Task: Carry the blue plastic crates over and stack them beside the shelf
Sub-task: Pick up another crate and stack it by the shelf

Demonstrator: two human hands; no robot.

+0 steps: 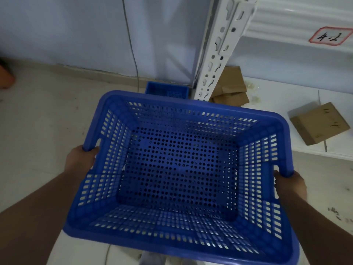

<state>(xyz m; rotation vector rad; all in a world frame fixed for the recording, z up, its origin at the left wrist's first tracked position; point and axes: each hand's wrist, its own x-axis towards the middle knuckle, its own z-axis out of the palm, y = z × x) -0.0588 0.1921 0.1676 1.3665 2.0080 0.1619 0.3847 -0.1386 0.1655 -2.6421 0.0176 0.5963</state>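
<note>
I hold a large blue perforated plastic crate (179, 169) in front of me, open side up and empty. My left hand (81, 159) grips its left handle rim and my right hand (290, 185) grips its right handle rim. Beyond the crate's far edge, a second blue crate (166, 90) sits on the floor against the wall, just left of the white shelf post (215, 60). Most of that second crate is hidden behind the one I carry.
The white metal shelf (286, 88) stands at the right with a label reading 4-2 (329, 36). On its low board lie a small cardboard box (319, 123) and flattened cardboard (231, 85). A thin cable (131, 44) runs down the pale wall. The floor is light tile.
</note>
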